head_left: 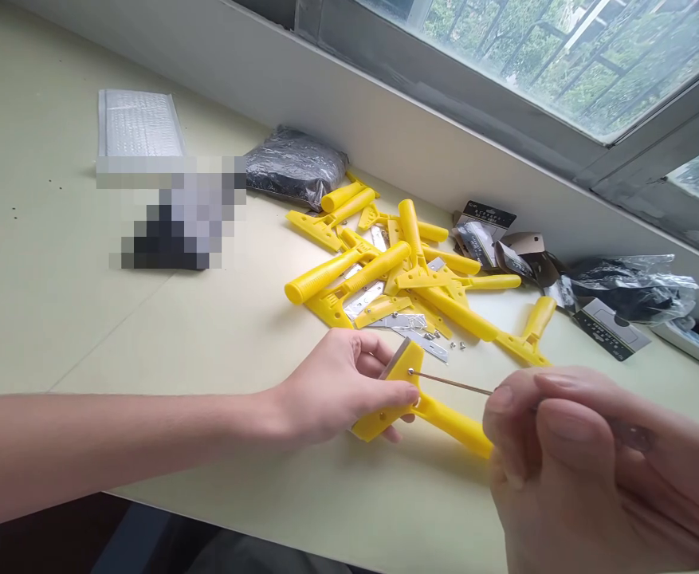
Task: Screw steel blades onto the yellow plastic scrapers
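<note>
My left hand (349, 391) grips the head of a yellow scraper (453, 422), thumb across its face and fingers behind. A thin strip of blade shows along the head's upper left edge. Closed around a screwdriver (453, 383), my right hand (600, 462) hides the tool's handle. The slim shaft points left, and its tip meets a small screw (410, 372) in the scraper head. Just beyond my hands lies a heap of yellow scraper parts (378, 263), mixed with metal blades (424, 346) and several loose screws (433, 336).
A dark plastic-wrapped bundle (295, 166) lies by the wall, left of the heap. Black card packets (612, 327) and clear bags (636, 283) are at the right. A bubble mailer (139, 123) and a pixelated patch (182, 223) are at left. The table edge (235, 530) is close.
</note>
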Tool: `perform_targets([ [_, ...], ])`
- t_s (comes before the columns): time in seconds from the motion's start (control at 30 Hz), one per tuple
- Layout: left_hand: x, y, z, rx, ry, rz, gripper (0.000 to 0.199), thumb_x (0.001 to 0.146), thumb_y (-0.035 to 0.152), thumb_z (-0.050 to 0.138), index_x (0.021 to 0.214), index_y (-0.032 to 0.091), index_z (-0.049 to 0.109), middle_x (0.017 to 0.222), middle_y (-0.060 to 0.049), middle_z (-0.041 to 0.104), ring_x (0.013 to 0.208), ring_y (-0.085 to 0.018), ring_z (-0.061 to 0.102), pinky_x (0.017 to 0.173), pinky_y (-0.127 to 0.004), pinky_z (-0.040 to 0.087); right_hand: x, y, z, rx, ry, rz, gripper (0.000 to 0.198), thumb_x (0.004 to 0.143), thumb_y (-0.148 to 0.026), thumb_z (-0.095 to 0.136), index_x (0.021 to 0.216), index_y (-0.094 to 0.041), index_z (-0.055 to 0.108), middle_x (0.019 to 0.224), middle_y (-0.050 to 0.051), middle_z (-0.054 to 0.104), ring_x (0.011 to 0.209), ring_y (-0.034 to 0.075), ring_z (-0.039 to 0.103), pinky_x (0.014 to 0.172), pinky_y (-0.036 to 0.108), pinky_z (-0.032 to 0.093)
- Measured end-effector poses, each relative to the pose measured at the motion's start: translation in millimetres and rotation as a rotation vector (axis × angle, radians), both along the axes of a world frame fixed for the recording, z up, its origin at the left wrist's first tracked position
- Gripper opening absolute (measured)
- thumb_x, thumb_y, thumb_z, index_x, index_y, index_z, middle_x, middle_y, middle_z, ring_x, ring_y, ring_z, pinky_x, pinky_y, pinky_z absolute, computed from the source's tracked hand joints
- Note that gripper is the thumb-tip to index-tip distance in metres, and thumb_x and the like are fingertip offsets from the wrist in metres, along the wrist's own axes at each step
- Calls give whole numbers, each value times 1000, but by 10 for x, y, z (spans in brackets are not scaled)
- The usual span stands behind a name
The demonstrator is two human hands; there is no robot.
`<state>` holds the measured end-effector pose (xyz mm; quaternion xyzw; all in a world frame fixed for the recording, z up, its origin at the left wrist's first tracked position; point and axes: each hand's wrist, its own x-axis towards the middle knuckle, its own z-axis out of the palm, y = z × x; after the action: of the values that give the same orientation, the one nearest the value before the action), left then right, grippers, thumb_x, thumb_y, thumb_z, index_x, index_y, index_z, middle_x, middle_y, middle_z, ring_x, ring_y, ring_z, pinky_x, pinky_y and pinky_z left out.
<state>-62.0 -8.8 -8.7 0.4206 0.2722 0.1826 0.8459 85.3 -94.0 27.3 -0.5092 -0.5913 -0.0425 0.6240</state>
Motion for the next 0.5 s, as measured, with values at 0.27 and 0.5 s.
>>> perform_targets([
  [0.27, 5, 0, 13, -2, 13, 5, 41, 70, 41, 91, 87, 13, 66, 85, -8, 75, 75, -19, 73, 66, -32, 65, 0, -24, 44, 18, 106, 135, 13, 94, -23, 67, 97, -16, 77, 77, 6, 70, 46, 12, 59, 30, 24, 39],
  [0.5, 1, 0, 0, 7, -12, 16, 41, 70, 40, 91, 88, 12, 66, 86, -8, 74, 82, -21, 73, 69, -35, 65, 133, -132, 88, -130, 82, 162, 13, 93, -20, 67, 101, -21, 77, 86, 7, 73, 41, 10, 57, 32, 23, 44],
])
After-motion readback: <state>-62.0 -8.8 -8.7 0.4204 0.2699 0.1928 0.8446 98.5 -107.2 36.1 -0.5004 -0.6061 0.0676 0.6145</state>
